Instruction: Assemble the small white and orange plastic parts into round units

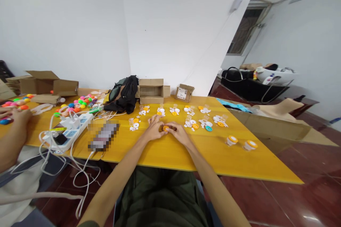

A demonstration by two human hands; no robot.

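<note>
Both my hands meet over the middle of the yellow table [170, 152]. My left hand [153, 130] and my right hand [178, 132] pinch a small orange round cap [166, 128] between their fingertips. Just beyond my hands lie several little piles of white discs, clear cups and orange lids [174, 110]. A teal ring [208, 128] sits to the right of my right hand. Two small jars with orange lids [232, 140] [250, 145] stand further right on the table.
A white power strip [69, 133] with tangled cables and a blurred phone [103, 135] lie at left. Another person's hand [16, 118] rests far left near coloured balls [80, 103]. A black bag [123, 94] and cardboard boxes [151, 90] line the wall.
</note>
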